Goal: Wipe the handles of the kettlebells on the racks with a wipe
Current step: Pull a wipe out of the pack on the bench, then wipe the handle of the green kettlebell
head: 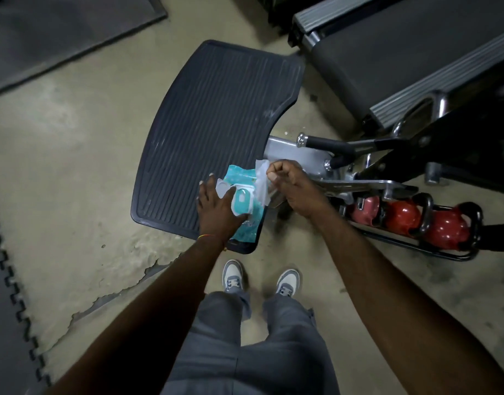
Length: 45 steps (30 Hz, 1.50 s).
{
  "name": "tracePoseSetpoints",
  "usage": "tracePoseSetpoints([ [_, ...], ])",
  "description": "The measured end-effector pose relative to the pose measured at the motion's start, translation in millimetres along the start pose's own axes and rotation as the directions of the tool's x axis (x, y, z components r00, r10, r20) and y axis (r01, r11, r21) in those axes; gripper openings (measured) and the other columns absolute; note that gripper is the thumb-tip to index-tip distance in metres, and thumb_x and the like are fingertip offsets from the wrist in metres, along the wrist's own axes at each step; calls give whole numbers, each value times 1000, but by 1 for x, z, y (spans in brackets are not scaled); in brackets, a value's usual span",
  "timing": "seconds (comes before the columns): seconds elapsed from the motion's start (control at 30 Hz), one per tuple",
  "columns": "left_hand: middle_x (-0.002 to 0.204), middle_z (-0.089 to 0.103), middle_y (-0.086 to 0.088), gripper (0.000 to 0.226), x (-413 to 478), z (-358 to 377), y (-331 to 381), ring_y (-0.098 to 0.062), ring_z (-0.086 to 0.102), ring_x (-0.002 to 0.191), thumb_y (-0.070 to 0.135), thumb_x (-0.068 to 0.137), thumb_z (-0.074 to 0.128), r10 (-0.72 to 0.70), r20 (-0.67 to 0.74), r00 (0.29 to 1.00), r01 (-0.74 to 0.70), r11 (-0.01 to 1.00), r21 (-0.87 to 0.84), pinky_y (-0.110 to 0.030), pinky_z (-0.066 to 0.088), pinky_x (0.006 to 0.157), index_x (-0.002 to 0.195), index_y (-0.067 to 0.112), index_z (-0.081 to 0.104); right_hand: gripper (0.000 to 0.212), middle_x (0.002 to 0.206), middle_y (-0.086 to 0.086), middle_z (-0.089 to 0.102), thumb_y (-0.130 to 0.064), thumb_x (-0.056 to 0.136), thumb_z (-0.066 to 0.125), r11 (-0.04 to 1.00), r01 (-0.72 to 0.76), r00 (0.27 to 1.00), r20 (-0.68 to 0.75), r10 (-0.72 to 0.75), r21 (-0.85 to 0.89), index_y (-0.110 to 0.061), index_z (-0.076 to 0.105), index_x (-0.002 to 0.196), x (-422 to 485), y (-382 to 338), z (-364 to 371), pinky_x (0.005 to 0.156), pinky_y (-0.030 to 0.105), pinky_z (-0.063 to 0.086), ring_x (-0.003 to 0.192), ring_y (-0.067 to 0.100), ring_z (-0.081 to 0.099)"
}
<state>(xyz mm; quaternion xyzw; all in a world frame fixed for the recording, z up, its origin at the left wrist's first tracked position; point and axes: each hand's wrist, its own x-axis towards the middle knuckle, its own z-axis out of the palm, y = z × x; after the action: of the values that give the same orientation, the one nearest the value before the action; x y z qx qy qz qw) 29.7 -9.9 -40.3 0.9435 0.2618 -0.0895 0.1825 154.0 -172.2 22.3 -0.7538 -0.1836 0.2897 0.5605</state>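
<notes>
My left hand [216, 206] grips a teal pack of wipes [242, 195] whose white flip lid stands open. My right hand [290, 186] pinches a white wipe [262, 181] that comes up out of the pack's opening. Both hands are above the near right corner of a black ribbed mat [216, 115]. To the right, three red kettlebells [401, 215] with black handles sit in a low black rack [444, 252] on the floor. Neither hand touches them.
A treadmill deck [401, 47] lies at the upper right. Grey and black machine parts with a padded bar [327, 143] stand just behind my right hand. Dark foam tiles [5, 295] edge the left. My shoes [259, 277] stand on bare concrete.
</notes>
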Motion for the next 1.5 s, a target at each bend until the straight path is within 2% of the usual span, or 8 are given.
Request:
tracePoseSetpoints([
  [0.2,116,67,-10,39,-4,-109,66,-21,62,105,40,92,55,92,-85,992,-121,880,-459,-29,47,90,117,13,67,3,114,8,62,-21,93,60,971,149,972,-154,-179,-187,-23,62,92,-45,-57,-49,94,26,46,111,21,57],
  [0.3,105,71,-2,28,-22,-165,114,4,62,83,25,92,67,341,43,939,-252,768,-589,-6,45,72,116,12,68,6,119,-10,52,-27,89,64,958,138,953,-231,-198,-252,-33,61,87,-69,-82,-70,107,28,40,123,13,48],
  [0.4,96,73,0,35,-41,-188,152,-5,68,81,31,80,79,557,192,808,-352,718,-601,-19,54,71,109,13,70,4,111,-12,50,-29,84,64,958,120,931,-305,-199,-259,-32,61,84,-89,-110,-85,107,26,37,121,9,45],
  [0.57,67,62,-7,32,-48,-188,180,-23,58,61,34,85,67,605,103,790,-457,693,-558,-38,50,61,78,3,65,10,113,-4,60,-11,95,65,998,56,942,-331,-56,-9,-20,63,99,-121,-135,-107,93,30,45,105,11,57],
  [0.7,51,54,14,30,-60,-206,196,1,50,53,0,88,66,631,189,752,-338,616,-712,-18,43,56,63,14,58,49,124,7,64,-17,84,77,982,-40,982,-177,73,184,-29,58,127,-154,-140,-126,94,42,47,113,21,61],
  [1.1,77,72,-14,9,-79,-175,232,-22,65,72,21,70,68,581,221,783,-192,564,-803,-45,56,74,71,15,75,15,71,-7,67,-2,81,78,977,2,678,-719,155,213,-9,66,78,-222,-144,-119,62,12,47,61,-4,60],
  [1.37,94,73,-12,16,-135,-161,278,-19,70,83,6,93,61,573,290,767,-26,479,-877,-28,56,73,104,-2,70,12,83,1,70,-1,91,68,947,8,766,-611,200,320,-12,70,95,-265,-121,-146,61,21,52,68,7,63],
  [1.5,72,72,-5,9,-162,-151,310,-14,67,66,6,89,63,560,306,770,-5,485,-874,-21,51,61,89,5,72,26,86,3,67,5,91,61,964,18,721,-671,173,267,-20,66,91,-296,-99,-182,69,28,48,75,13,59],
])
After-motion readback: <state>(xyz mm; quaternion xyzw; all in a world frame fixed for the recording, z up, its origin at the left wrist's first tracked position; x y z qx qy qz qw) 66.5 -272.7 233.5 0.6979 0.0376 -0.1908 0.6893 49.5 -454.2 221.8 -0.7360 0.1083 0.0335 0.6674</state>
